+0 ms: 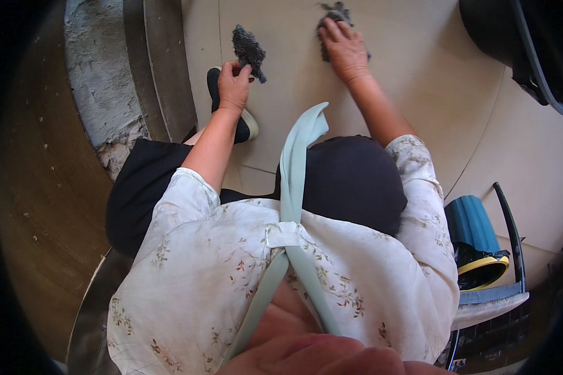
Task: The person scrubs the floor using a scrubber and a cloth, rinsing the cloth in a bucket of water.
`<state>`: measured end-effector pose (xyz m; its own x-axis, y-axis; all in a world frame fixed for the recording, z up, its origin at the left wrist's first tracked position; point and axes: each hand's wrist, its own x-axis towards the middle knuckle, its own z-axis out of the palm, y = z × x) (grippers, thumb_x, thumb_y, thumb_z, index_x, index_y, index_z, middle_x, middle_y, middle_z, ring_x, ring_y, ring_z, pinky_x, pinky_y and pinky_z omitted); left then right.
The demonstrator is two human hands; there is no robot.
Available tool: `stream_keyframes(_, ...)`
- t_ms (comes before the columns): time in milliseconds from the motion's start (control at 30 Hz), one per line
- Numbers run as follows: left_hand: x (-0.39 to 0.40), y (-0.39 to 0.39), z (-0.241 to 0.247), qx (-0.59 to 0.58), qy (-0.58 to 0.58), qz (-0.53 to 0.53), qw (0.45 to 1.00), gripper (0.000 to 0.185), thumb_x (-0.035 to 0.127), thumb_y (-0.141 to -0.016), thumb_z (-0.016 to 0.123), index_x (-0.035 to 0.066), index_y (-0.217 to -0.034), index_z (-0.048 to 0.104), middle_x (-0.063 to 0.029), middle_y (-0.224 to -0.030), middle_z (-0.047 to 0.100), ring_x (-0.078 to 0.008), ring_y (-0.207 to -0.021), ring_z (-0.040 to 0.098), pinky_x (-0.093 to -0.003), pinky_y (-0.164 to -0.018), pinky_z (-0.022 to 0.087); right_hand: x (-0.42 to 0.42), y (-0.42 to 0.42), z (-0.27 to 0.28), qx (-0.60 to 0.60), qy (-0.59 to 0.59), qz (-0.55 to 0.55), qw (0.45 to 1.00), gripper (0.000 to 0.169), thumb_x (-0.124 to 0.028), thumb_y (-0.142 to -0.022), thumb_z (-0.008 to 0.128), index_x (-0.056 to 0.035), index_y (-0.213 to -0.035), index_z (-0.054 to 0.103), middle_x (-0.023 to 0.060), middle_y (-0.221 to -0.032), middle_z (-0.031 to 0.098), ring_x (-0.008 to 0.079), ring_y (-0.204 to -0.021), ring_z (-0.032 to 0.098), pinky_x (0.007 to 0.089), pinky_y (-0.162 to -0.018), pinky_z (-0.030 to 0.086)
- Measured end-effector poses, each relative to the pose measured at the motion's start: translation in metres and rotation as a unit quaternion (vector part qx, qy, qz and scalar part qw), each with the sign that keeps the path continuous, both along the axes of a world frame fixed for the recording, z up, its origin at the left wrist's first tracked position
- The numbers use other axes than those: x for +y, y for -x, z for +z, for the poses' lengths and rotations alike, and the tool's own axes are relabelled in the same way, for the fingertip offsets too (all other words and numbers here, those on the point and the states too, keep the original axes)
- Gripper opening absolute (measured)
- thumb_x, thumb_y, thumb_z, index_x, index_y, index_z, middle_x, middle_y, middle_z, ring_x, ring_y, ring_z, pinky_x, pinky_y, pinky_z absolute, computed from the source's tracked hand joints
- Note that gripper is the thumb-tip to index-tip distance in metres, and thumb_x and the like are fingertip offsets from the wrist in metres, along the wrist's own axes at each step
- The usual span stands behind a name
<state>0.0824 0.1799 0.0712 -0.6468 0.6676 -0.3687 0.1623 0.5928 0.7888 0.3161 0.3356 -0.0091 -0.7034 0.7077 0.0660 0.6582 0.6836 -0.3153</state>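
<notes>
At the upper left of the head view, my left hand (234, 86) pinches the lower end of a small dark grey fuzzy cloth or piece of matted fibre (248, 49), above the pale tiled floor (291, 89). My right hand (345, 47) presses with its fingers spread flat on a second grey fuzzy rag (335, 14) at the top centre. Parts of that rag stick out beyond the fingertips and beside the palm. The palms and undersides of both rags are hidden.
A black shoe (244, 126) is under my left forearm. Brown boards (169, 65) and rough plaster (103, 70) line the left. A black bucket-like container (490, 28) stands at the upper right. Lower right are a blue bin with a yellow rim (474, 225) and a stool or chair (490, 309).
</notes>
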Motion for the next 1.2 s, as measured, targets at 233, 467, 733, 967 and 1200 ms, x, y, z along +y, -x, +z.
stream_keyframes(233,-0.023,-0.007,-0.031,0.069,0.127,-0.179,0.973,0.026,0.021,-0.077,0.071,0.001,-0.087,0.058,-0.0145,-0.085,0.062,-0.0265,-0.077,0.06,-0.0374,-0.074,0.05,0.087,-0.081,0.006,0.239,-0.01,-0.034,0.97,0.037,0.007,-0.076,0.056,-0.009,-0.106,0.07,0.0079,-0.113,0.068,0.0324,-0.103,0.062,0.0379,-0.092,0.051)
stream_keyframes(467,-0.035,-0.035,-0.019,0.061,0.232,-0.407,0.881,0.031,0.022,-0.07,0.075,0.004,-0.086,0.055,-0.0151,-0.087,0.061,-0.0318,-0.082,0.06,-0.0401,-0.074,0.05,0.176,-0.187,-0.009,0.165,-0.02,-0.23,0.959,0.035,0.001,-0.079,0.063,-0.0027,-0.114,0.065,0.0181,-0.127,0.059,0.0359,-0.117,0.055,0.0416,-0.102,0.045)
stream_keyframes(733,-0.027,-0.038,-0.029,0.03,0.333,-0.433,0.837,0.04,0.028,-0.068,0.083,0.006,-0.087,0.057,-0.0121,-0.085,0.064,-0.0278,-0.083,0.063,-0.0389,-0.073,0.05,0.112,-0.129,-0.014,0.178,-0.031,-0.078,0.98,0.037,0.004,-0.076,0.063,-0.0092,-0.11,0.07,0.0082,-0.119,0.067,0.0294,-0.109,0.062,0.0384,-0.095,0.05)
stream_keyframes(967,0.001,-0.036,-0.026,0.03,0.409,-0.501,0.762,0.047,0.044,-0.07,0.083,0.005,-0.082,0.06,-0.0091,-0.071,0.063,-0.0236,-0.068,0.062,-0.0376,-0.064,0.05,0.045,-0.126,0.005,0.212,0.223,0.038,0.951,0.045,0.014,-0.069,0.054,-0.0111,-0.101,0.074,0.0025,-0.116,0.069,0.0246,-0.113,0.059,0.0366,-0.098,0.045)
stream_keyframes(1200,0.102,-0.062,-0.029,0.015,0.017,-0.425,0.905,0.055,0.044,-0.073,0.083,0.002,-0.106,0.067,-0.0076,-0.08,0.066,-0.02,-0.068,0.064,-0.0366,-0.068,0.054,0.083,-0.149,0.096,0.33,0.439,-0.08,0.832,0.047,0.014,-0.076,0.048,-0.0078,-0.111,0.072,0.0064,-0.122,0.067,0.0182,-0.115,0.059,0.0284,-0.099,0.047)
